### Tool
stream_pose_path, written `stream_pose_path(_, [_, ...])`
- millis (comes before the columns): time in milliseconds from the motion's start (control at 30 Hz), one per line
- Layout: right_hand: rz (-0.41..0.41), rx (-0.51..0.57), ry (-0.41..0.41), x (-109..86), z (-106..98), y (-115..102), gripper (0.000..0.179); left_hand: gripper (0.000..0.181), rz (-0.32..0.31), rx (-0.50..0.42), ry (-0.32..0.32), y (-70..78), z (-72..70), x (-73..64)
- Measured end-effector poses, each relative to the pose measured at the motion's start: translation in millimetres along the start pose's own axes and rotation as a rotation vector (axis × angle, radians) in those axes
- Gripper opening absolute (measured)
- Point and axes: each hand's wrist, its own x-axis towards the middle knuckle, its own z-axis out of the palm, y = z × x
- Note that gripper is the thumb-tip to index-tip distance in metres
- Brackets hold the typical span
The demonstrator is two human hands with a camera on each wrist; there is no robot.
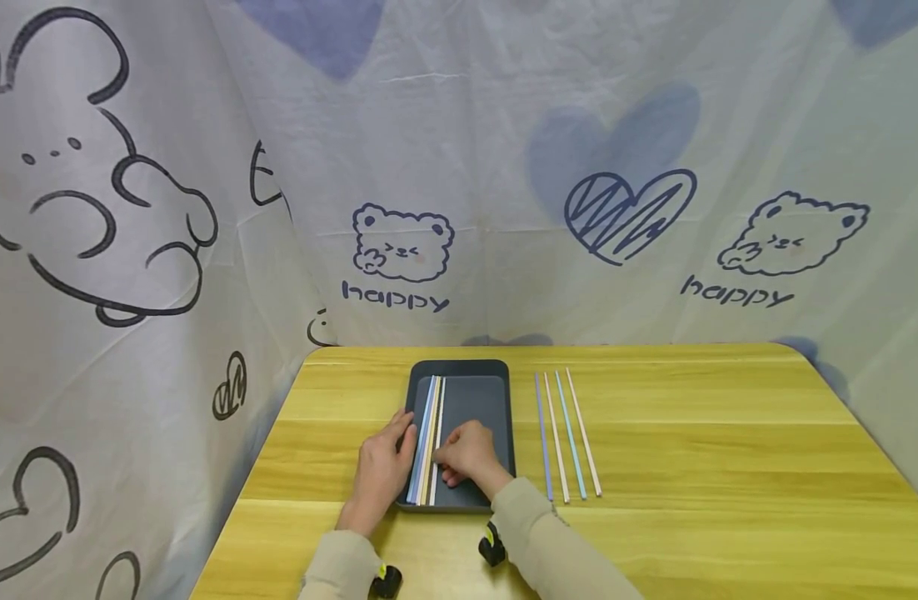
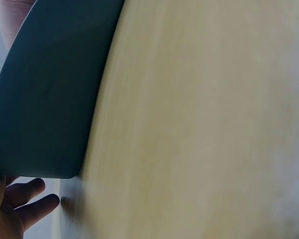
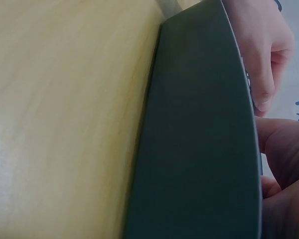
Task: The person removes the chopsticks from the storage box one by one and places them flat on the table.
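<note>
A dark grey rectangular tray (image 1: 474,400) lies on the table, with several thin coloured sticks (image 1: 426,433) lengthwise along its left side. My right hand (image 1: 470,454) reaches over the tray's near half, thumb and forefinger pinching the white stick (image 1: 440,417) at the right of that row. Beside the tray's left rim is my left hand (image 1: 384,462), its thumb at the rim and its fingers lying loosely extended. In the left wrist view, the left fingers (image 2: 32,199) spread past the tray's corner. The tray wall (image 3: 199,124) hides part of both hands in the right wrist view.
Right of the tray, several more sticks lie apart on the wooden table (image 1: 729,450): a purple stick (image 1: 543,437), a light blue stick (image 1: 571,437) and pale pink ones. A printed white curtain (image 1: 504,275) hangs behind the table and along its left side.
</note>
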Motion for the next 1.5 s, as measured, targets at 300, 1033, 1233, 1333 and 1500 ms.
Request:
stream_pose_path(300, [-0.037, -0.069, 0.061, -2.5, 1, -1, 0.024, 0.035, -0.029, 0.009, -0.024, -0.2, 0.8, 1.3])
stream_pose_path(1033, [-0.019, -0.154, 0.074, 0.4, -3, -6, 0.034, 0.032, 0.017, 0.004, 0.015, -1.3, 1.9, 3.3])
stream_pose_path(1233, [0.044, -0.094, 0.039, -1.7, -12, -13, 0.023, 0.034, -0.021, -0.002, -0.012, -1.3, 0.3, 3.6])
stream_pose_path(1333, [0.043, -0.048, 0.030, -4.8, -18, -16, 0.016, 0.035, -0.021, -0.004, -0.019, -0.6, 0.0, 3.1])
stream_pose_path(1500, [0.016, 0.001, 0.014, -11.3, -27, -22, 0.012, 0.034, -0.003, -0.003, -0.004, 0.5, 0.0, 1.4])
